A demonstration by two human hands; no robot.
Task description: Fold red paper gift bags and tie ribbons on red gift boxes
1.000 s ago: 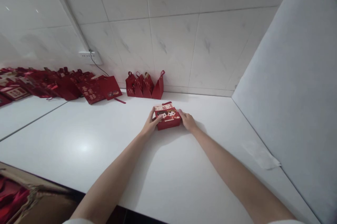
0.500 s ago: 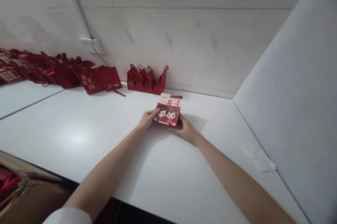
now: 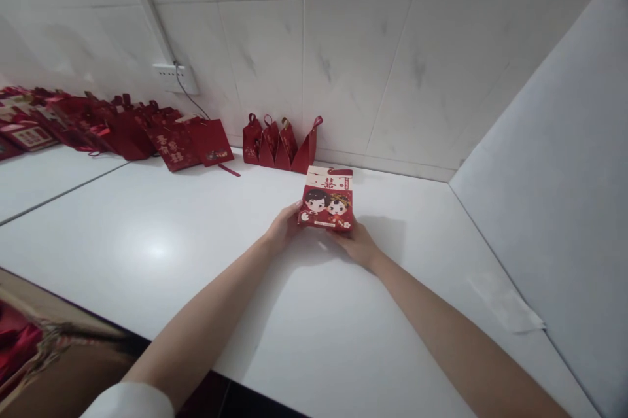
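Between my hands is a red and cream gift box printed with two cartoon figures, tilted so its printed face shows. My left hand grips its left side, the fingers mostly behind it. At the lower right corner my right hand holds the box from the side and below. Just behind it, several small red boxes with ribbon loops stand in a row against the wall.
Many red bags and boxes line the wall at the left, on the white table. A socket strip with a cable is above them. A cardboard box is at the lower left, a whitish strip at the right.
The printed box has shifted slightly right in view and turned a little, its face now more toward me. My left thumb has slid from its front to its left edge. The camera view has shifted slightly.
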